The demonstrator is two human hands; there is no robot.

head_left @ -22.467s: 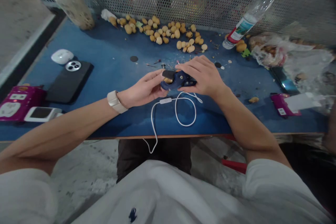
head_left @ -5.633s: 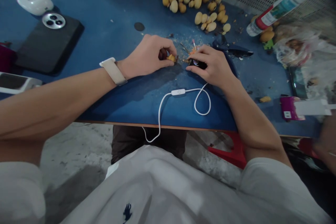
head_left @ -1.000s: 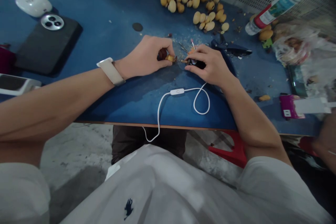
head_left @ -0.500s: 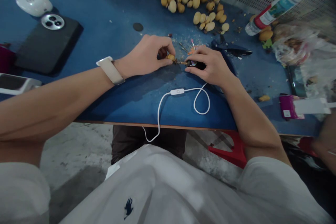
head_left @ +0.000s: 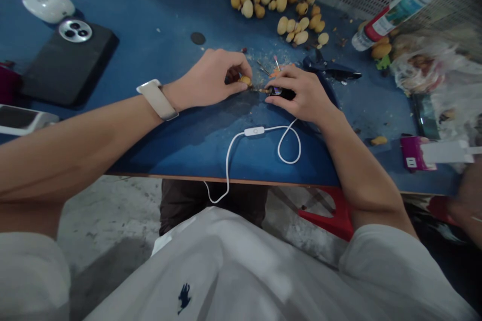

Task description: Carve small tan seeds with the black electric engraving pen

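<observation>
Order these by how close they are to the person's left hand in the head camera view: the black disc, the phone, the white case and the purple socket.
From the left hand, nearest first:
1. Black disc: just beyond the hand.
2. Phone: off to the hand's left.
3. White case: farther left, beyond the phone.
4. Purple socket: far over on the right side.

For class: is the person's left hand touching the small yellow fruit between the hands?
Touching: the head view shows the left hand pinching the small yellow fruit between thumb and fingertips.
</observation>
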